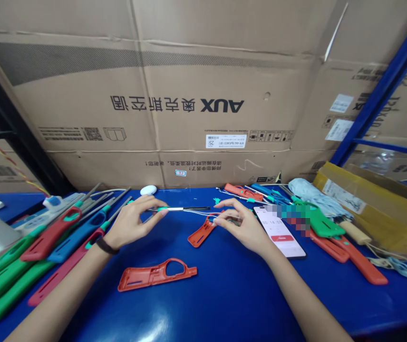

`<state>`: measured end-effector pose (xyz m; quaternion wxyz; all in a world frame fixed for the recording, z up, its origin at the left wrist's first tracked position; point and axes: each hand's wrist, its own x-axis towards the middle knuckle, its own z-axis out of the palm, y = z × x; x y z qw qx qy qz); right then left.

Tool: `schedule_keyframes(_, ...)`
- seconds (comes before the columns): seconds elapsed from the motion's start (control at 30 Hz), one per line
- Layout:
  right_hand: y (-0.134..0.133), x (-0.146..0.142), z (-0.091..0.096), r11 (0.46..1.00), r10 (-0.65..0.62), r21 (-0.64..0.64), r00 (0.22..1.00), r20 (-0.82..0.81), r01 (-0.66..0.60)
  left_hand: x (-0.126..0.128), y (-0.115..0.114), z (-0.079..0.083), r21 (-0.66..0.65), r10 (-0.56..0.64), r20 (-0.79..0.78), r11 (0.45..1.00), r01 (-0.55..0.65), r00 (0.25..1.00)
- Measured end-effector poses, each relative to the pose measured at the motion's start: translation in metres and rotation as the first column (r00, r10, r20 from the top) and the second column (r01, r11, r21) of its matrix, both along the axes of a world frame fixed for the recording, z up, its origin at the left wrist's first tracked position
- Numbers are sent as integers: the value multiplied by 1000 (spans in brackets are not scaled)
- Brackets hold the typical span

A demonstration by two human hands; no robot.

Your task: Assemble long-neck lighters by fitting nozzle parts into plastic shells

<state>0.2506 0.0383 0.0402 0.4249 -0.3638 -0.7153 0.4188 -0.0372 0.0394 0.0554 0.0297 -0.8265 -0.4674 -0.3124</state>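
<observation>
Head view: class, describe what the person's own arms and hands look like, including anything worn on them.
The left hand and the right hand are bare, with no gloves. The left forearm and the right forearm show no sleeves. A thin black band circles the left wrist; the right wrist has none.
</observation>
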Motion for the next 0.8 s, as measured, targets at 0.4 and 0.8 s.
schedule_keyframes(0.4,5,-1,-2,998,-63,-28,997,-33,62,-1,-1,-1,-77,-69,-54,995,65,996)
schedule_keyframes(0.8,8,2,-5,994,-69,-80,994,83,75,1,-1,-1,-93,-74,-43,993,70,996)
